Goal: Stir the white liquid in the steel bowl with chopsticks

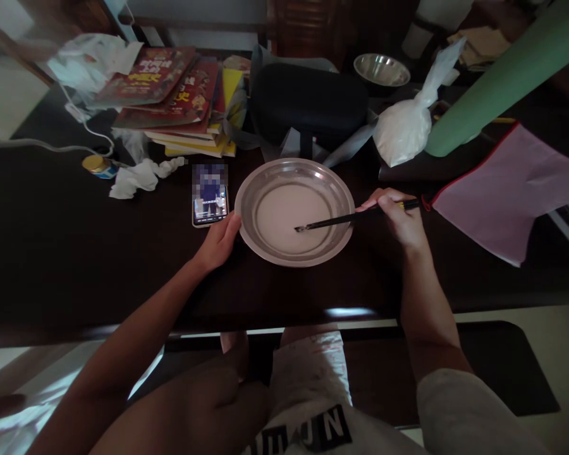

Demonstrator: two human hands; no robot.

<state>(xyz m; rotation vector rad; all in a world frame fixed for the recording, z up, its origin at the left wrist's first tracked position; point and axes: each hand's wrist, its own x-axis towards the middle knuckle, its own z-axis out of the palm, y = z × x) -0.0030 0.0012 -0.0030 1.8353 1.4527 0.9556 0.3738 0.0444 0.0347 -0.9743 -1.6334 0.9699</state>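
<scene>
Head view, chopsticks (332,221) aslant, pointing left

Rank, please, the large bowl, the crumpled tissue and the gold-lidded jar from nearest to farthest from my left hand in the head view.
1. Large bowl: touching the left hand, at its right.
2. Crumpled tissue: to the hand's left, beyond the phone.
3. Gold-lidded jar: farther left, past the tissue.

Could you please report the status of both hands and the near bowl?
Left hand on near bowl, left side. Right hand gripping chopsticks, tips in pale contents. Phone beside bowl, not blocking chopsticks.
</scene>
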